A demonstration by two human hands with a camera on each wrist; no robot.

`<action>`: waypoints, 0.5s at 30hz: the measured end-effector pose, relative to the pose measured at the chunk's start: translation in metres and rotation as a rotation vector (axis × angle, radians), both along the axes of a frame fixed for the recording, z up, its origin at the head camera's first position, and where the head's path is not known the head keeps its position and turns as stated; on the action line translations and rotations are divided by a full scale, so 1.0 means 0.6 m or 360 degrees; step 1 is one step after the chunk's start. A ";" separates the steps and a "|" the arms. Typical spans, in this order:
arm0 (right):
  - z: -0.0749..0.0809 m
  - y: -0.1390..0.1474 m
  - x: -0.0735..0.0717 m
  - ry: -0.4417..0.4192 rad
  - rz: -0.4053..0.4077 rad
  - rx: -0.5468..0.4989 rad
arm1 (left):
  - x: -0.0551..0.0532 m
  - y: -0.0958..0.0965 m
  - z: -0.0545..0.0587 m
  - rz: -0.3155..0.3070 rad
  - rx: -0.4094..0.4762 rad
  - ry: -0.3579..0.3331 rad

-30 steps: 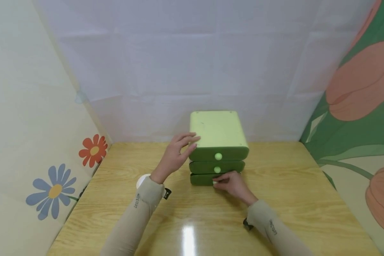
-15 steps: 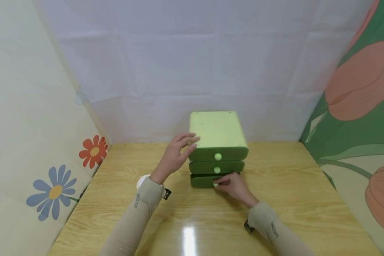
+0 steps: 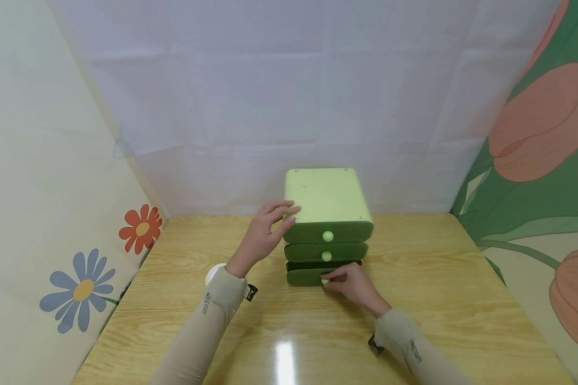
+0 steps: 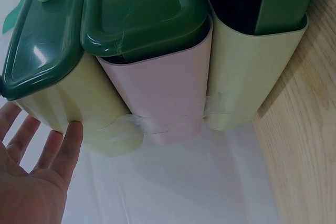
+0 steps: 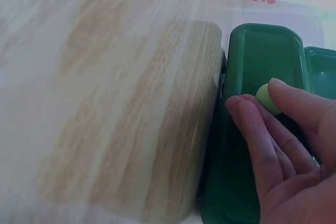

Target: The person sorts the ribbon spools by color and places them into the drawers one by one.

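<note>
A small three-drawer cabinet point(image 3: 326, 195) with a pale green top and dark green drawer fronts stands on the table. My left hand point(image 3: 264, 230) rests on its upper left side, fingers spread along the top edge; the left wrist view has the fingertips against the pale green side wall point(image 4: 100, 108). My right hand point(image 3: 354, 286) pinches the round light green knob point(image 5: 266, 98) of the bottom drawer point(image 3: 303, 277) between thumb and fingers. That drawer is pulled partway out, a dark gap showing above its front. Above it, the middle drawer point(image 3: 303, 251) and top drawer point(image 3: 303, 231) have their own round knobs.
The wooden table point(image 3: 438, 299) extends around the cabinet. A white round object point(image 3: 213, 271) lies partly hidden behind the left sleeve. A white sheet point(image 3: 245, 107) hangs behind, and flower-printed panels point(image 3: 33, 176) stand at both sides. Clear tape point(image 4: 123, 127) crosses the cabinet's side.
The bottom drawer has slid further out toward me, its gap widening, with my right hand moving back along with its knob. My left hand has stayed in place on the cabinet.
</note>
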State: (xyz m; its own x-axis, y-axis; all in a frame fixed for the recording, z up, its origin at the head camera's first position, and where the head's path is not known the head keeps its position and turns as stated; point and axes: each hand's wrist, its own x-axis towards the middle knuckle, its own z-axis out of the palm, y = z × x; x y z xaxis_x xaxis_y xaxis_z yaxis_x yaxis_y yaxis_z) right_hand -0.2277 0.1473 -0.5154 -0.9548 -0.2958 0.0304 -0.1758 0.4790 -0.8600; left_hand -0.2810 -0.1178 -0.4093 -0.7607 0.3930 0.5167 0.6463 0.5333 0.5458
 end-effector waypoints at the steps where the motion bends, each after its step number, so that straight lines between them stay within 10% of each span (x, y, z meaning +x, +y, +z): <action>1: 0.000 0.000 0.001 0.0000 -0.0006 0.0003 | 0.000 0.000 0.000 -0.0002 0.0003 0.0004; 15: 0.003 0.000 0.014 -0.0011 -0.0014 0.0022 | -0.001 -0.001 0.000 0.0002 -0.0005 -0.0009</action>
State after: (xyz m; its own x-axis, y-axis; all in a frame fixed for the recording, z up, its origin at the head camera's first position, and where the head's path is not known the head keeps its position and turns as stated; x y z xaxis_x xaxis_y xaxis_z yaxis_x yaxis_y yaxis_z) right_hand -0.2192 0.1474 -0.5134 -0.9575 -0.2878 0.0194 -0.1654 0.4926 -0.8544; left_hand -0.2818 -0.1183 -0.4093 -0.7641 0.3936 0.5111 0.6424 0.5357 0.5480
